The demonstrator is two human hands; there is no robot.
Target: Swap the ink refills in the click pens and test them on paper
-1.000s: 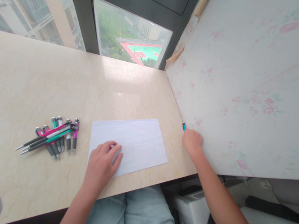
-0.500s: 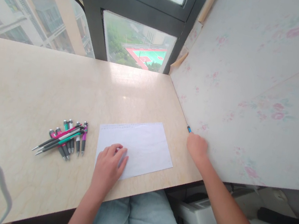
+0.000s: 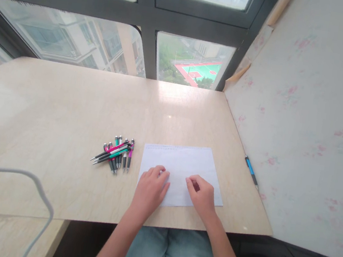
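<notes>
A white sheet of paper (image 3: 183, 160) lies on the tabletop, with rows of small writing along its far edge. On its left part rests my left hand (image 3: 153, 185), palm down, fingers loosely bent and the thumb apart, holding nothing. My right hand (image 3: 202, 194) is over the sheet's right part, thumb and fingertips pressed together with nothing visible between them. Beside the wall at the right lies a blue pen (image 3: 251, 171) with a dark grip. Left of the sheet is a crossed pile of pens (image 3: 115, 154) in pink, green, white and purple.
A patterned wall (image 3: 308, 156) bounds the pale tabletop (image 3: 65, 109) on the right. Dark-framed windows (image 3: 194, 59) stand behind it. A grey cable-like curve (image 3: 38, 188) crosses the near left. The table's front edge runs just above my lap.
My right hand has let go of the blue pen by the wall and come left over the paper. My left hand stays on the sheet. The view has turned leftward.
</notes>
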